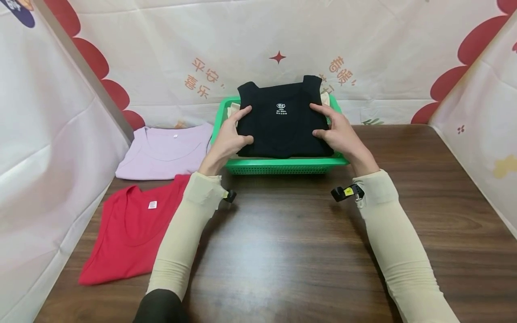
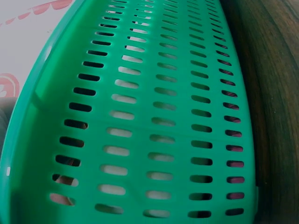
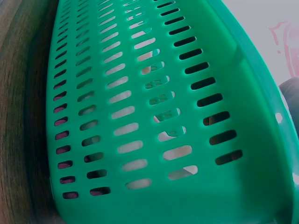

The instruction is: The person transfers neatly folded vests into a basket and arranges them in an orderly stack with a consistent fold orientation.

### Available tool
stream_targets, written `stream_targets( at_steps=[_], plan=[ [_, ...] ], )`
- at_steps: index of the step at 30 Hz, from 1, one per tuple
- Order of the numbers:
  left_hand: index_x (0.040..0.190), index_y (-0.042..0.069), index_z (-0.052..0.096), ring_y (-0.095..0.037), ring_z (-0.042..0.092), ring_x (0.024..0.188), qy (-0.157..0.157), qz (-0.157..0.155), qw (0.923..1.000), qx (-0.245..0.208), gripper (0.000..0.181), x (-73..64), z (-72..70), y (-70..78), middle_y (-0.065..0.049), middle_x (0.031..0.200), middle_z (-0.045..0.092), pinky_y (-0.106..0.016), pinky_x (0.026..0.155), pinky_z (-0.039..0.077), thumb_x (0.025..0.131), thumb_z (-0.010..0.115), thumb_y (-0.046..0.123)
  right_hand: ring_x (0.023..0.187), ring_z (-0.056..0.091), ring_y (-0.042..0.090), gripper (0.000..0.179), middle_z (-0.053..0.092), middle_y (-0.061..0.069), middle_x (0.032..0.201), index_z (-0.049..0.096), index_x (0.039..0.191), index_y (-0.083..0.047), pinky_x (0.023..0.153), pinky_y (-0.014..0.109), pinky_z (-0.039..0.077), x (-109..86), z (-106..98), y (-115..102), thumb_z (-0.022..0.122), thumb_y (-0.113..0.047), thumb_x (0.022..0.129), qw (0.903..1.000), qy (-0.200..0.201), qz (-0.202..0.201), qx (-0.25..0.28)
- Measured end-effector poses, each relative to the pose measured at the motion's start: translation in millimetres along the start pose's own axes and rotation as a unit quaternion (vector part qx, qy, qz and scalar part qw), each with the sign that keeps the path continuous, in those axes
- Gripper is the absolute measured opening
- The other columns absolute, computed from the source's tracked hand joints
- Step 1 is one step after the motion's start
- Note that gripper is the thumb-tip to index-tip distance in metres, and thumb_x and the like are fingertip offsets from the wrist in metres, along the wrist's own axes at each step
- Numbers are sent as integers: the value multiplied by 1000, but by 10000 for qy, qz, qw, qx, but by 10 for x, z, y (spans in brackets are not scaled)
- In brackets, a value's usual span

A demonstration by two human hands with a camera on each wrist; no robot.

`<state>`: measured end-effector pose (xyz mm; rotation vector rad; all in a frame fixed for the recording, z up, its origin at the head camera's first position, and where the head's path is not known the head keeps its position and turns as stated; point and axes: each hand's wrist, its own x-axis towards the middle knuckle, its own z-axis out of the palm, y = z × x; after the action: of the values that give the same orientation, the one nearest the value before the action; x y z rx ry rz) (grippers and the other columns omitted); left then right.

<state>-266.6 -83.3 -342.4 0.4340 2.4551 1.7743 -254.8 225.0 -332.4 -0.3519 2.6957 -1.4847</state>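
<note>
A folded black tank top (image 1: 282, 125) with white print below its neckline lies in the green basket (image 1: 278, 167), its straps reaching past the back rim. My left hand (image 1: 228, 141) holds its left side, thumb and one finger showing on the front. On the opposite side my right hand (image 1: 341, 134) holds it the same way; the other fingers of both hands are mostly hidden. Cream-coloured cloth (image 1: 325, 98) shows beside the black one inside the basket. Both wrist views are filled by the basket's slotted wall (image 2: 140, 116), with pale and dark red patches visible through the slots.
Left of the basket lies a folded lilac top (image 1: 169, 150). Nearer me, a folded red tank top (image 1: 137, 229) with a white label lies partly behind my left sleeve. The brown wooden table (image 1: 282, 251) is bordered by a printed white cloth (image 1: 262, 36) at back and sides.
</note>
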Motion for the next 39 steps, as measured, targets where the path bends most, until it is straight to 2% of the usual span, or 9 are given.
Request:
stream_targets(
  at_steps=[3, 6, 9, 13, 16, 19, 23, 33, 39],
  plan=[
    [161, 26, 38, -12, 21, 158, -60, 31, 9998, 194, 87, -1, 3, -1, 4, 171, 25, -33, 91, 43, 84, 64, -9, 133, 58, 36, 72, 21, 1, 173, 33, 163, -26, 86, 24, 54, 2, 7, 4, 58, 0, 101, 10000, 16, 27, -64],
    [161, 26, 38, -11, 19, 158, -68, -4, 9997, 245, 88, -5, 3, -2, 4, 171, 26, -34, 89, 43, 84, 64, -9, 135, 57, 36, 72, 19, 1, 173, 33, 163, -26, 89, 28, 55, 7, 15, 5, 58, 0, 101, 9999, 5, 43, -109],
    [160, 27, 39, -12, 21, 158, -76, -68, 9996, 278, 88, -6, 1, 1, 4, 171, 26, -33, 92, 43, 84, 64, -9, 139, 54, 35, 72, 17, 0, 174, 32, 163, -26, 97, 38, 54, 12, 20, 5, 58, -1, 101, 9999, -17, 58, -154],
    [160, 27, 39, -13, 23, 157, -116, -119, 9994, 315, 87, -2, -3, 1, 4, 171, 27, -34, 96, 42, 84, 63, -8, 153, 36, 32, 71, 14, 2, 175, 33, 163, -25, 111, 53, 45, 19, 22, 3, 58, -1, 101, 9996, 31, 71, -285],
    [161, 26, 38, -13, 22, 157, -165, -128, 9990, 407, 88, 3, -1, 2, 4, 171, 26, -35, 100, 41, 84, 64, -8, 160, 22, 30, 70, 13, 3, 175, 34, 163, -23, 118, 56, 38, 21, 21, 0, 59, -1, 100, 9992, 74, 70, -386],
    [162, 25, 36, -14, 21, 158, -239, -146, 9983, 509, 88, 1, 2, 5, 3, 171, 26, -37, 106, 41, 85, 64, -8, 154, 34, 33, 70, 16, 4, 174, 35, 162, -22, 114, 55, 41, 16, 25, 1, 59, -1, 101, 9988, 67, 97, -477],
    [162, 24, 36, -15, 22, 157, -285, -183, 9979, 550, 88, -8, 2, 3, 2, 171, 27, -39, 113, 40, 85, 65, -8, 136, 55, 37, 69, 22, 4, 173, 36, 162, -21, 106, 54, 48, 20, 40, 11, 59, -1, 100, 9982, 63, 113, -590],
    [162, 24, 36, -17, 27, 156, -334, -185, 9974, 617, 89, 1, 6, -16, 2, 170, 27, -40, 116, 39, 85, 65, -10, 121, 63, 35, 67, 31, 7, 169, 40, 160, -21, 101, 48, 51, 17, 43, 17, 60, -1, 100, 9974, 109, 93, -700],
    [162, 24, 36, -15, 21, 159, -334, -89, 9979, 553, 88, 3, 8, -26, 3, 171, 26, -36, 102, 42, 86, 63, -11, 125, 60, 37, 65, 33, 10, 167, 41, 159, -19, 105, 52, 48, 8, 45, -11, 60, -1, 100, 9974, 95, 116, -700]
  ],
)
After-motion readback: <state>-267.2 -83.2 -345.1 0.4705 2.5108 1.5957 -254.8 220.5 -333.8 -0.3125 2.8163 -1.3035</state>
